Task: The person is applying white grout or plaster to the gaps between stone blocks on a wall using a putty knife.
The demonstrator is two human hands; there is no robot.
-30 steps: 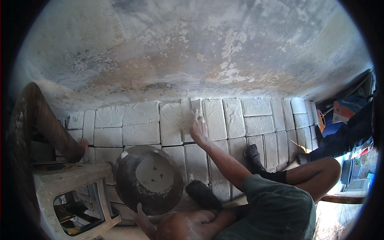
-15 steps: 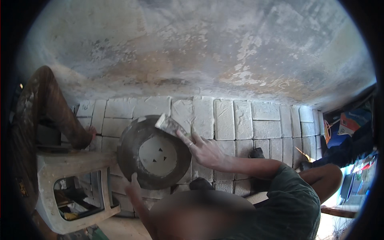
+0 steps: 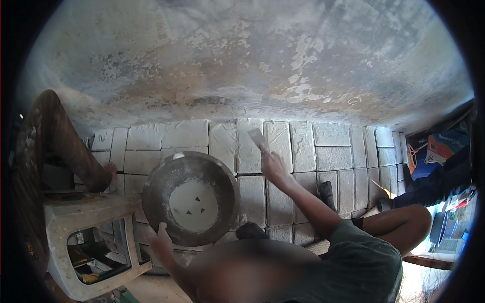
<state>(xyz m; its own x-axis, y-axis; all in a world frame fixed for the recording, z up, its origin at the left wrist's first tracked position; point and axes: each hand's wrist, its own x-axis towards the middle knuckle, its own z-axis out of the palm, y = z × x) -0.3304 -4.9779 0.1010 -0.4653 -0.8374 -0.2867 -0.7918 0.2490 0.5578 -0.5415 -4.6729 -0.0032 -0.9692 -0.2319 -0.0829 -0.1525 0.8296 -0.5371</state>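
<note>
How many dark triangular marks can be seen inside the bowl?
3, all on the pale material inside the bowl: an upper mark, a lower-left mark and a lower-right mark. Any covered by the material would be hidden.

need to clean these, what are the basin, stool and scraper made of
Basin: probably dull dark plastic or rubber, from its smooth wall. Stool: likely pale moulded plastic, given rounded cutout corners. Scraper: flat greyish blade suggests metal, though blurred.

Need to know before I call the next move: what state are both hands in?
Left hand: closed on the rim of the round basin.
Right hand: closed, holding a flat-bladed scraper.
</note>
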